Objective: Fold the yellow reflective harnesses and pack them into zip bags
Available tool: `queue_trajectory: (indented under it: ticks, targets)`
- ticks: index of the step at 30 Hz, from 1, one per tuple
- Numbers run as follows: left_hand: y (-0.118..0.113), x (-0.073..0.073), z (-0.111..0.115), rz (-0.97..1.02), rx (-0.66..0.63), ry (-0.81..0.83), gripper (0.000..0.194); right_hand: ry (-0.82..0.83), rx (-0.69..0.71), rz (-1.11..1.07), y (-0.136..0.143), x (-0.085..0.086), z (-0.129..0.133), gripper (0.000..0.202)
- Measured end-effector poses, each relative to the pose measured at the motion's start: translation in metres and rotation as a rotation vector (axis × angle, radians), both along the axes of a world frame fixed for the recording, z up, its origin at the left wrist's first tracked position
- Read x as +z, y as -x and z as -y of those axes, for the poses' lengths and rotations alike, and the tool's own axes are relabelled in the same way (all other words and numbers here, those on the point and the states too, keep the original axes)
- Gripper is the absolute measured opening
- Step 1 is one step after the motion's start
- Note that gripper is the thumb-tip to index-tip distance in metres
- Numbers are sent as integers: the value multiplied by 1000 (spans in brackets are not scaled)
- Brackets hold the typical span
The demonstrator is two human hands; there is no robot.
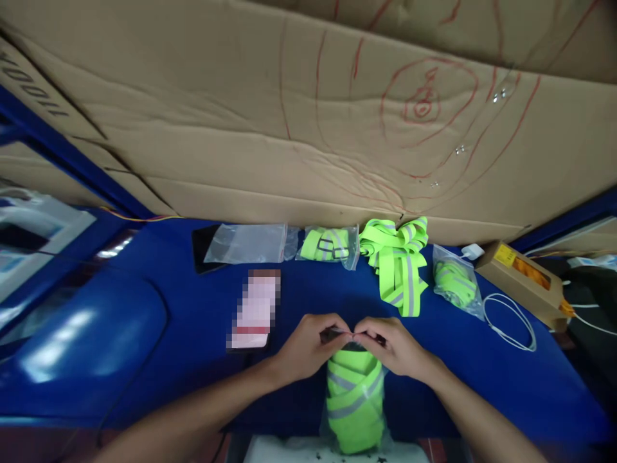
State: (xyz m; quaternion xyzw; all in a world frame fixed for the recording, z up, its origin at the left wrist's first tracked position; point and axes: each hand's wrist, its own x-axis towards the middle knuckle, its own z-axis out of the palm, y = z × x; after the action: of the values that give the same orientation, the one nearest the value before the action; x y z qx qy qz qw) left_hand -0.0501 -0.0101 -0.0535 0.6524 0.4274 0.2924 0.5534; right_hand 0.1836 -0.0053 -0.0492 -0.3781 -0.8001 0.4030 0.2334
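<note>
A clear plastic bag (355,402) packed with neon yellow-green reflective straps hangs at the table's front edge, close to my body. Its top edge is pinched between the thumb and fingers of my left hand (315,344). My right hand (393,344) pinches the same edge, and the fingertips of both hands meet at the middle. Grey reflective stripes cross the folded straps inside. Whether the seal is closed at the fingertips is too small to tell.
Along the back lie empty clear bags (248,243), a bagged strap with buckles (326,244), loose neon straps (402,263) and another filled bag (456,283). A phone (255,308) lies left of my hands. To the right are a white cable (511,321) and a cardboard box (518,280); a cardboard wall (216,116) stands behind.
</note>
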Motion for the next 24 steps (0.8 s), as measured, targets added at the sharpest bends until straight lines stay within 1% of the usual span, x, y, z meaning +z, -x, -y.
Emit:
queue_trajectory:
  ticks: [3, 4, 6, 9, 12, 15, 17, 20, 22, 24]
  targets:
    - [0, 0, 0, 28, 10, -13, 23, -48, 30, 22, -2, 0, 3, 24]
    - [1, 0, -1, 29, -2, -22, 24, -58, 28, 35, -2, 0, 4, 25]
    - [4, -1, -6, 6, -66, -64, 28, -59, 5, 64, -4, 0, 5, 26]
    - [8, -2, -15, -60, -161, -168, 35, -65, -31, 121, -5, 1, 4, 30]
    - [9, -4, -19, -127, -179, -274, 38, -126, -40, 180, -5, 4, 3, 35]
    - [9, -3, -20, -198, -228, -374, 36, -214, -9, 242, -4, 5, 3, 36]
    - [9, -1, -20, -240, -274, -444, 32, -253, 20, 267, -4, 4, 3, 37]
    - [14, 8, -18, -306, -319, -524, 26, -279, 46, 284, -7, 5, 3, 39]
    - [21, 14, -15, -355, -315, -556, 28, -287, 60, 299, -11, 6, 3, 38]
    - [35, 22, -11, -399, -276, -575, 32, -285, 68, 325, -20, 8, 4, 38]
